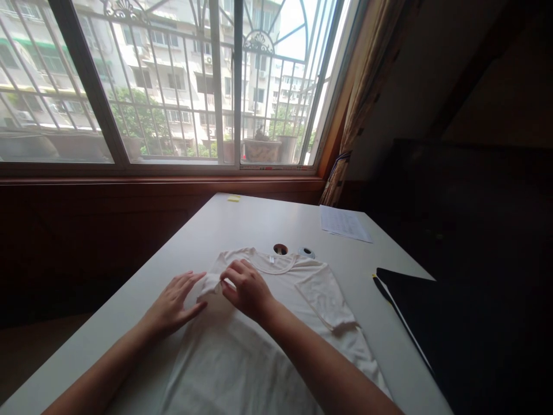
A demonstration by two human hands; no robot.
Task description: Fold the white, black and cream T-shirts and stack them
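A white T-shirt [263, 346] lies spread on the white table [185, 242], its round neckline toward the window. My right hand [246, 288] pinches the fabric of the left-side sleeve between thumb and fingers. Beside that sleeve's outer edge is my left hand [177, 300], its fingers apart and the thumb stretched out. Whether its fingertips touch the cloth I cannot tell for sure. Across the shirt, the right-side sleeve [324, 294] is laid inward over the body. My right forearm hides part of the shirt's lower front.
Past the collar are a round cable hole [280, 249] and a small ring-shaped object [307, 252]. Printed papers [344, 223] lie at the back right, a yellow note [234, 198] at the back left. A black flat item [432, 323] lies along the right edge. The window [173, 86] is behind.
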